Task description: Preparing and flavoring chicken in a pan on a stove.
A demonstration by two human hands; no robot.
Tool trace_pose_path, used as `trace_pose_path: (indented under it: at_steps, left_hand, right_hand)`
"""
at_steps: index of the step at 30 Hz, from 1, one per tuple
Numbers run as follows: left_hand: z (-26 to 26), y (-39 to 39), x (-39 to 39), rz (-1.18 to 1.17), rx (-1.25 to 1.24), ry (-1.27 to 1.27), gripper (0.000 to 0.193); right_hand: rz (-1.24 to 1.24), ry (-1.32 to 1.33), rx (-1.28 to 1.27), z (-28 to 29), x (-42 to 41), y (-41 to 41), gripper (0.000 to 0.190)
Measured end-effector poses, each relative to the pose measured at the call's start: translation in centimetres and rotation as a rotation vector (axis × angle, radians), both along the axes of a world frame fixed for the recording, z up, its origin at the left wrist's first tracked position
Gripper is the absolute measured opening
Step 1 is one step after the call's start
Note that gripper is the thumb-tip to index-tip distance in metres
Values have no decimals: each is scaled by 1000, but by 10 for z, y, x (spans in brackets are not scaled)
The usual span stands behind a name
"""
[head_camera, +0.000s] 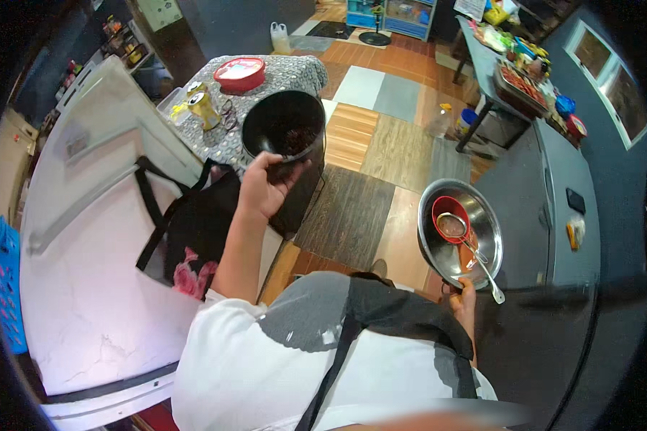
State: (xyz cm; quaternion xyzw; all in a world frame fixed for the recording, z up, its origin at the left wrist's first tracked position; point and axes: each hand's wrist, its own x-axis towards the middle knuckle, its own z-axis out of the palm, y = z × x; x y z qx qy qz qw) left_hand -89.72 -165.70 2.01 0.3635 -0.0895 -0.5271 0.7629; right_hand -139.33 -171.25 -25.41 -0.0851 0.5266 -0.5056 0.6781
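My left hand point(269, 186) grips the near rim of a black round bowl point(264, 121), tilted so its inside shows. Dark, crumbly-looking contents point(297, 141) lie in the bottom. At the right, my right hand point(465, 299) holds a stainless steel basin point(430, 245) by its near rim. Inside the basin sits a red bowl point(436, 206), with a small mesh strainer point(452, 225) over it. The strainer's handle runs out past the basin's rim. Beside the red bowl, an orange-brown area point(468, 257) shows; I cannot tell whether it is liquid or reflection.
A patterned-cloth table point(302, 67) bears a red-lidded tub point(241, 75), cans point(202, 108) and eyeglasses point(228, 114). Left is a white refrigerator point(102, 291) with a black bag point(199, 231). Right, a grey refrigerator point(566, 161) carries a phone point(576, 200); beyond stands a loaded table point(469, 46).
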Motion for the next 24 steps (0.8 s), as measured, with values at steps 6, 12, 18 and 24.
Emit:
trace_pose_path:
  at_steps: [6,12,18,24]
  left_hand:
    - [7,-143,88,270,-11,-46,30]
    - [3,-220,164,559,15,-235,34]
    - [-17,-265,257,779,77,-267,29]
    - [-13,-274,296,874,377,-299,30]
  right_hand:
    - [168,-35,18,25,27,-184,17]
    - [231,15,21,39,89,-354,10]
    - [337,78,55,41,194,-517,4]
    - [466,136,16,57,307,-676,5]
